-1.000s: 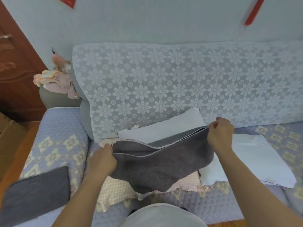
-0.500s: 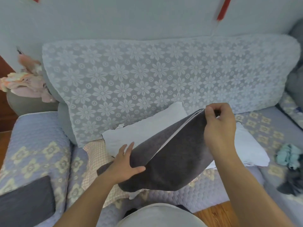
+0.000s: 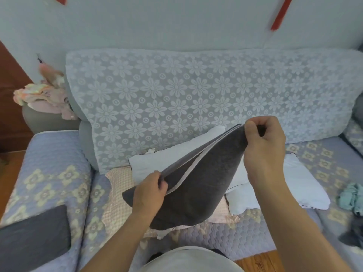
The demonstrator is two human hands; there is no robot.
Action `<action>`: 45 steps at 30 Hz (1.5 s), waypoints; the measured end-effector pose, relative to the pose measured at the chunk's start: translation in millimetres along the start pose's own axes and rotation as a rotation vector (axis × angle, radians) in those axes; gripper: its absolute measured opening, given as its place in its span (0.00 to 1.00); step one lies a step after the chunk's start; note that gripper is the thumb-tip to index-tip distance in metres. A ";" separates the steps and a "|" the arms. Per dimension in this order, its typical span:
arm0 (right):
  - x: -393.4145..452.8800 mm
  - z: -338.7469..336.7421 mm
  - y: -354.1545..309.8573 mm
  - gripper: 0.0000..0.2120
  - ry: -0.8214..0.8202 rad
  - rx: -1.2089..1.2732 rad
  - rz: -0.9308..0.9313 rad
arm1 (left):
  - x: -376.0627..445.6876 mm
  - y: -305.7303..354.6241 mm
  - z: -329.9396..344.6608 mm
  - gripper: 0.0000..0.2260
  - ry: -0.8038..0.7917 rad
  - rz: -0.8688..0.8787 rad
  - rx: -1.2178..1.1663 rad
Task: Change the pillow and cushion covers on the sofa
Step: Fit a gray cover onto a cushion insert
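Observation:
A dark grey cushion cover (image 3: 204,185) with a pale zipper edge hangs tilted over the sofa seat. My right hand (image 3: 263,146) pinches its upper corner, raised high. My left hand (image 3: 150,190) grips the lower end of the open edge. Behind and under the cover lies a white pillow insert (image 3: 290,185). A pink checked cover (image 3: 119,199) is spread flat on the seat beneath.
The sofa's backrest (image 3: 196,99) carries a lace floral throw. A second dark grey cover (image 3: 33,238) lies on the left armrest. Pink clothes (image 3: 45,95) are heaped at the back left. Teal and grey cloths (image 3: 351,197) lie at the right.
My left hand went from resting open on the cover to gripping its open edge. My right hand stayed raised, still pinching the corner. The camera view shifted slightly left.

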State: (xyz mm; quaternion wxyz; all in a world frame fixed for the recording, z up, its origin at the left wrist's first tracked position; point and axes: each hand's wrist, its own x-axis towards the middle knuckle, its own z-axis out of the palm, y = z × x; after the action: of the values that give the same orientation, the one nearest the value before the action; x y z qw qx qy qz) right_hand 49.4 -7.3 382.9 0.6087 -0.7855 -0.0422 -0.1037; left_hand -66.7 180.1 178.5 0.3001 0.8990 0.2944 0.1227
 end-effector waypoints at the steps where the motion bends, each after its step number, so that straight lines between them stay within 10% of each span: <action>1: 1.1 -0.5 -0.2 0.04 0.020 0.005 -0.006 | -0.3 -4.7 -4.0 0.01 0.043 -0.057 0.003; 6: 38.3 3.2 4.3 0.04 -0.005 -0.152 -0.017 | 36.7 -50.7 -56.6 0.06 0.067 -0.339 0.094; 17: 138.4 13.2 -52.6 0.08 0.257 0.153 -0.126 | 145.2 35.2 -270.0 0.14 0.632 -0.086 0.155; 22: 113.9 7.0 32.4 0.10 0.157 -0.036 -0.152 | 111.5 -42.5 -200.9 0.06 0.419 -0.143 0.256; 32: -11.4 -73.8 275.2 0.14 -0.609 -1.600 0.274 | -61.8 -106.5 3.5 0.09 -0.221 -0.726 -0.005; 41: -100.4 93.0 196.0 0.25 -1.223 -0.799 -0.151 | -45.1 -42.9 -8.5 0.14 0.107 -0.477 -0.344; 45: -103.6 120.0 168.8 0.29 -1.128 -0.721 -0.483 | -41.2 -6.3 -15.7 0.16 0.197 -0.332 -0.460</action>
State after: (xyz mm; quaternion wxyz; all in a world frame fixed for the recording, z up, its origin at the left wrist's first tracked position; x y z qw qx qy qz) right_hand -5.7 71.6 172.3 0.1562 -0.8406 -0.4868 0.1791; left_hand -108.7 166.7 185.2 0.4820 0.7306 0.4296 0.2220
